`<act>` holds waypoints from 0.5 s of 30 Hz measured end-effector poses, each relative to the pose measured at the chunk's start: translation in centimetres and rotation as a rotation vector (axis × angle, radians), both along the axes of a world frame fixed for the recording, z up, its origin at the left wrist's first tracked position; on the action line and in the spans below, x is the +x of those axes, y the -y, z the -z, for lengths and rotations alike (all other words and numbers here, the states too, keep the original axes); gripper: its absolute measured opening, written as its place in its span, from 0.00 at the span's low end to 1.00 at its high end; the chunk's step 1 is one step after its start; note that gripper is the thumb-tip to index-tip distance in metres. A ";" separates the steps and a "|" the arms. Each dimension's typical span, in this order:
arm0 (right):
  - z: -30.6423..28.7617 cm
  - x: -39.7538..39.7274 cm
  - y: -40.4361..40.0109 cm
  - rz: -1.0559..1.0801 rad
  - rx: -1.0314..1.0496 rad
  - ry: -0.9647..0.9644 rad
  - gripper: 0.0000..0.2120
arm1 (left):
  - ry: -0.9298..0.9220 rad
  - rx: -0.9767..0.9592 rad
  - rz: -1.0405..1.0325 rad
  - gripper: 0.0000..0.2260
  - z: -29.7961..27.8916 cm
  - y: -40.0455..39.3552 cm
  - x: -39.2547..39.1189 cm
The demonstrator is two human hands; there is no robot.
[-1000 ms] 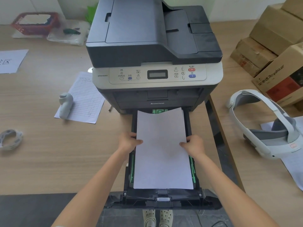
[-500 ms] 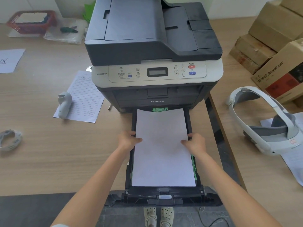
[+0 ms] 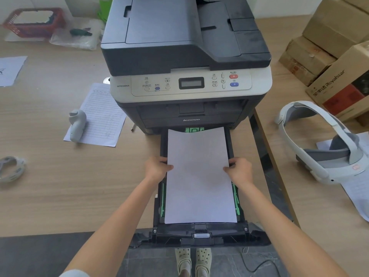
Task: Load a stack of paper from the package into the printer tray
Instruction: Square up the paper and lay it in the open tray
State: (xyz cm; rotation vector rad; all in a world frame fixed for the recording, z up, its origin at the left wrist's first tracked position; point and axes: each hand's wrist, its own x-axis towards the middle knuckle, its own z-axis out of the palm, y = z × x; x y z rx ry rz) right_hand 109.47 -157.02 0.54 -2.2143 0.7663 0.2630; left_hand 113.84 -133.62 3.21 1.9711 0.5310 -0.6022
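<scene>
Below the printer point(image 3: 185, 62), in the head view, we are gripping the paper stack point(image 3: 199, 176) at mid-length: left hand point(image 3: 156, 168) pinching its left edge, right hand point(image 3: 239, 169) pinching its right edge. Stack is lying inside the pulled-out tray point(image 3: 199, 234), far end reaching the green guide point(image 3: 194, 129) under the printer's front.

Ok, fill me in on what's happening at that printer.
A person is loading a stack of paper into the pulled-out printer tray. The left hand and right hand each grip a long edge of the stack. It lies between the tray's green guides, its far end just short of the printer. The tray is open.
</scene>
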 end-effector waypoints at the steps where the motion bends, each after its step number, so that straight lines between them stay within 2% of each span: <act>1: -0.1 0.0 0.1 0.000 -0.004 -0.001 0.12 | 0.000 -0.002 0.002 0.15 -0.1 0.0 0.0; 11: -1.0 -0.4 0.6 -0.061 -0.008 -0.059 0.15 | -0.001 -0.074 -0.088 0.17 -0.7 -0.8 -0.7; 15: -1.4 -0.8 0.5 -0.098 0.063 -0.088 0.16 | 0.010 -0.101 -0.085 0.17 -1.4 -1.1 -1.3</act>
